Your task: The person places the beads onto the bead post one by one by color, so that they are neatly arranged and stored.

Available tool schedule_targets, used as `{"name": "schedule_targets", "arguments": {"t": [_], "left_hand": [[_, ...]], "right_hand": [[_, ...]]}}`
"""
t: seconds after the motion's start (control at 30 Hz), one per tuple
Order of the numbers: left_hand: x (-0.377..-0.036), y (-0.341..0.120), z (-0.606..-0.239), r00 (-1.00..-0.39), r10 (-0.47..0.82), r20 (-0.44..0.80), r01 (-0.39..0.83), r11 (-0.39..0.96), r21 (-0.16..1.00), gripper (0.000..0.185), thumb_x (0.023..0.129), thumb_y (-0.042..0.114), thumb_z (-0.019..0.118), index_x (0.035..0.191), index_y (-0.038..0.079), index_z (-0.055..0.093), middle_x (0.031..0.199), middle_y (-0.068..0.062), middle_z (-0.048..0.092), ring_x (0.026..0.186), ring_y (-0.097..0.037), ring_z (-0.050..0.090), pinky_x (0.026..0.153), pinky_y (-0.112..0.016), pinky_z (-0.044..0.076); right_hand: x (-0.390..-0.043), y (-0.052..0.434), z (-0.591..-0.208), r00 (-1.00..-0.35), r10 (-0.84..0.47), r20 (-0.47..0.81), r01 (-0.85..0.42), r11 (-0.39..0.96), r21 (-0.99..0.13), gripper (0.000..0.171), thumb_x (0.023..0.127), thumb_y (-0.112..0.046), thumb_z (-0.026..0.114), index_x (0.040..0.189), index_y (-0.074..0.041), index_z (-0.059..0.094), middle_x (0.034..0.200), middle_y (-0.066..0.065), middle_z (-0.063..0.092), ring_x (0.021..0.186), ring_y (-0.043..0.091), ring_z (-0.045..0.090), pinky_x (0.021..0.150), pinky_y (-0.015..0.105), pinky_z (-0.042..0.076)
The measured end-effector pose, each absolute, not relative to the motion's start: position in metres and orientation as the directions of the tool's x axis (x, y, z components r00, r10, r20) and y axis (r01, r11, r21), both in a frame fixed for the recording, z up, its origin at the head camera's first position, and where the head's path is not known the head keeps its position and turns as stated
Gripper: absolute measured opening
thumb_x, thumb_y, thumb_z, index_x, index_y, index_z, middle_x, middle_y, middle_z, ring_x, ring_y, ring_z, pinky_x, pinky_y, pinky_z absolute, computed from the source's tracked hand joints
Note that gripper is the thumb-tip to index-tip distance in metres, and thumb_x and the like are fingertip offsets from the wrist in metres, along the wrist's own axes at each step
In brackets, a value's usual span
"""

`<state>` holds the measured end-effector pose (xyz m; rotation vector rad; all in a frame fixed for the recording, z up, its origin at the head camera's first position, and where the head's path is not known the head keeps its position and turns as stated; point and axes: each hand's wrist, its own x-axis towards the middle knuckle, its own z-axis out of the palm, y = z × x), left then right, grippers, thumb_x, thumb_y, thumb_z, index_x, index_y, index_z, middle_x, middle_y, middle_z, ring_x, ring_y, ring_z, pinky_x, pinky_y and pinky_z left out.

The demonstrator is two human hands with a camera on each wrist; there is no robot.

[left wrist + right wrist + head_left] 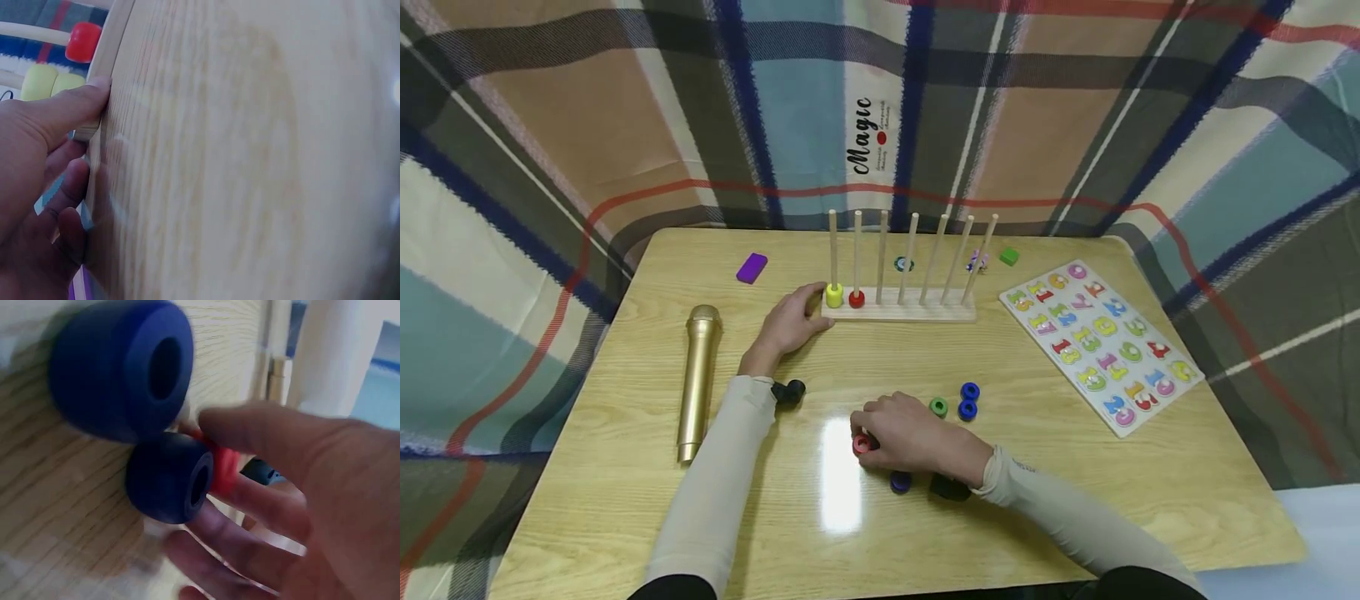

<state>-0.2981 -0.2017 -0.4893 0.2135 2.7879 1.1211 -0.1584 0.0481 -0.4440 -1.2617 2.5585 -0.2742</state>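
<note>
Your left hand steadies the left end of the wooden peg rack with seven upright dowels, thumb and fingers clasped on its base. Your right hand pinches a red ring bead low on the pale wooden counter. Done so far, judging by the rack: a yellow ring bead and a red one sit on the first two dowels. Five dowels bare; green bead, two blue beads and a purple bead lie loose nearby.
</note>
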Motion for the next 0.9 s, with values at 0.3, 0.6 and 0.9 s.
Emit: {"name": "schedule_targets", "arguments": {"t": [0.3,0.6,0.9], "left_hand": [[-0.295,-0.203,-0.491,-0.981,0.184,-0.065,0.088,0.717,0.692,0.076,0.1,0.027,0.077,0.165,0.012,0.04,0.13,-0.023,0.062,0.115,-0.037,0.058,0.101,-0.058,0.046],[-0.296,-0.209,-0.491,-0.981,0.18,-0.075,0.079,0.72,0.69,0.076,0.101,0.028,0.076,0.166,0.013,0.04,0.138,-0.024,0.06,0.122,-0.041,0.057,0.108,-0.061,0.043],[-0.296,-0.204,-0.488,-0.978,0.196,-0.074,0.089,0.709,0.699,0.077,0.101,0.029,0.076,0.166,0.013,0.039,0.142,-0.024,0.059,0.123,-0.041,0.058,0.109,-0.061,0.043]], "right_hand": [[-0.201,0.05,-0.406,-0.732,-0.675,0.092,-0.634,0.626,-0.455,0.035,0.096,-0.021,0.082,0.128,-0.009,0.074,0.11,0.005,0.073,0.086,0.017,0.069,0.071,0.028,0.055],[-0.286,0.038,-0.338,-0.824,-0.358,0.439,-0.558,0.65,-0.516,0.035,0.102,-0.021,0.075,0.134,-0.008,0.072,0.116,0.012,0.07,0.079,0.022,0.06,0.068,0.036,0.047],[-0.311,0.021,-0.328,-0.842,-0.307,0.444,-0.502,0.746,-0.437,0.04,0.105,-0.028,0.072,0.142,-0.013,0.071,0.125,0.008,0.068,0.085,0.02,0.063,0.074,0.038,0.053]]}}
